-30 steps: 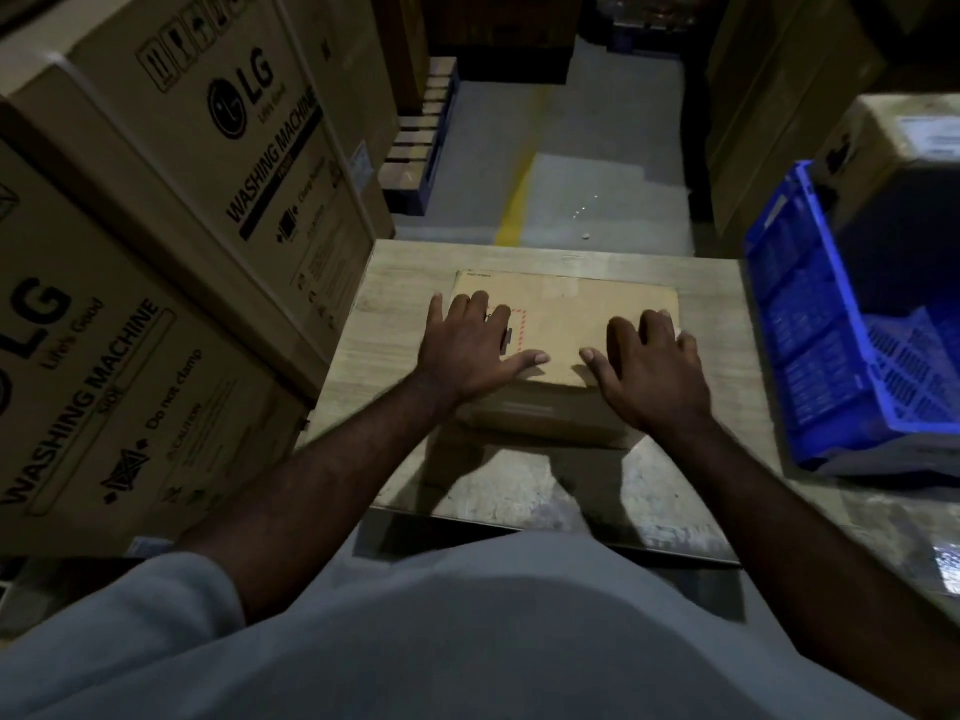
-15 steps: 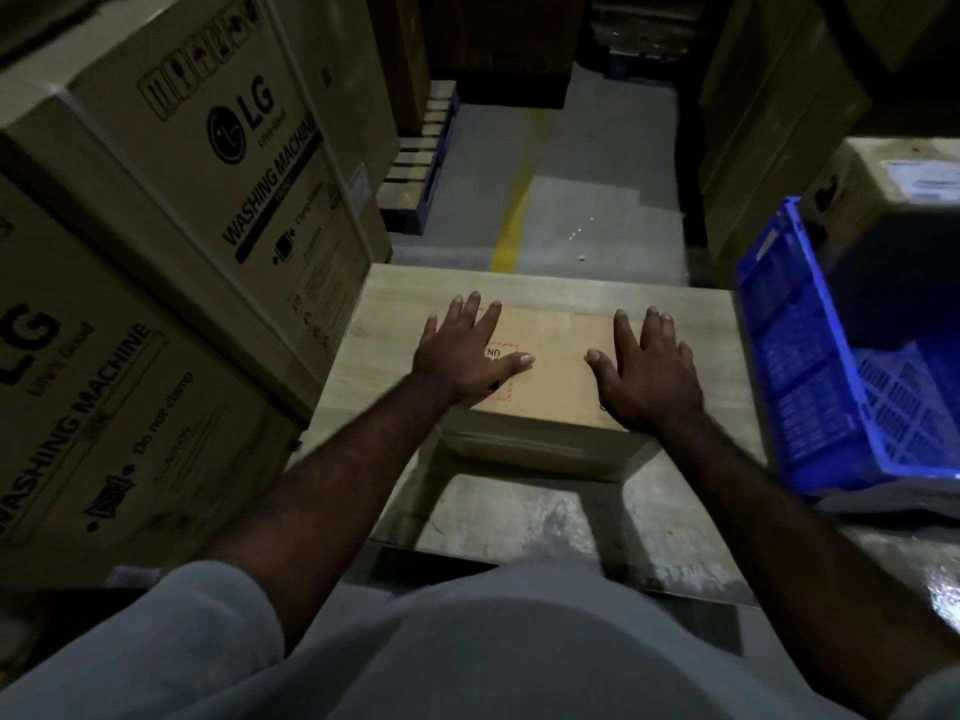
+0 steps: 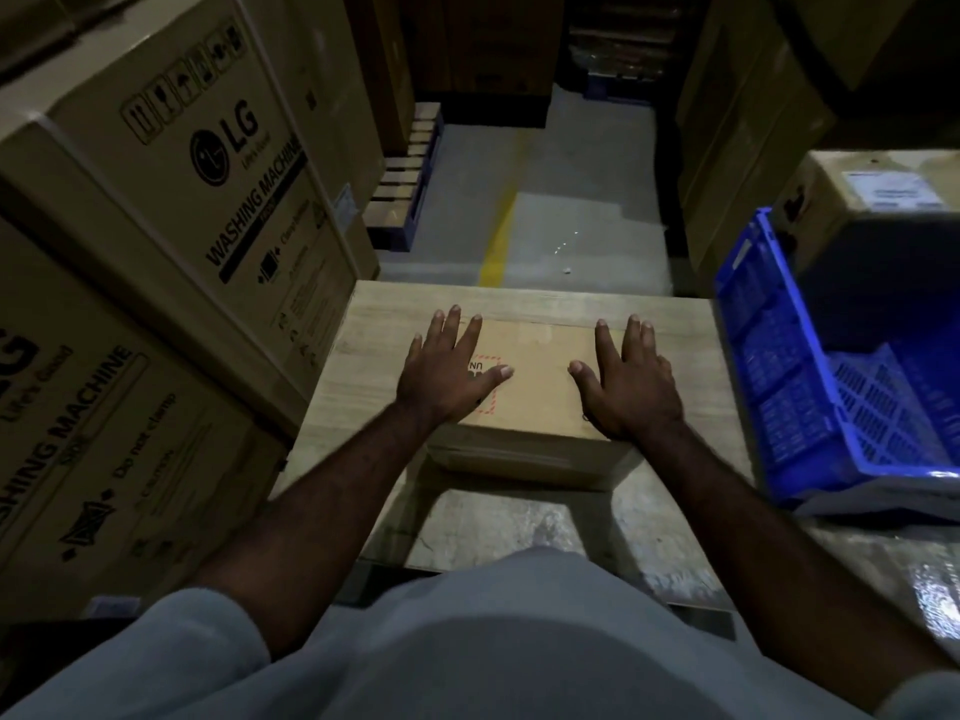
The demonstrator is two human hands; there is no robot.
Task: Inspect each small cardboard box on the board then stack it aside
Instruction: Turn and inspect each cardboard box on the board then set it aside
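Both hands lie flat on top of the small cardboard box [image 3: 540,392], palms down, fingers straight and spread, gripping nothing. The left hand [image 3: 447,376] covers the box's left side, its thumb stretched across a red dashed square [image 3: 491,394] printed on the lid, and its fingertips reach to the far edge. The right hand [image 3: 628,387] rests on the right side, thumb pointing inward toward the other thumb, with bare cardboard between the two.

The box sits flat on the wooden board [image 3: 363,356], about mid-width and toward the far half; its near face is in shadow, and what may be a strip of tape runs along it, though the light is too dim to be sure. The board's near part looks scuffed and shiny.

Just beside the board's right edge is a blue plastic crate [image 3: 779,387], tilted, with a labelled carton [image 3: 883,189] behind it. On the left, tall washing machine cartons [image 3: 197,163] are stacked close against the board. Beyond lies grey floor with a yellow line [image 3: 498,241] and a low pallet stack [image 3: 410,189].
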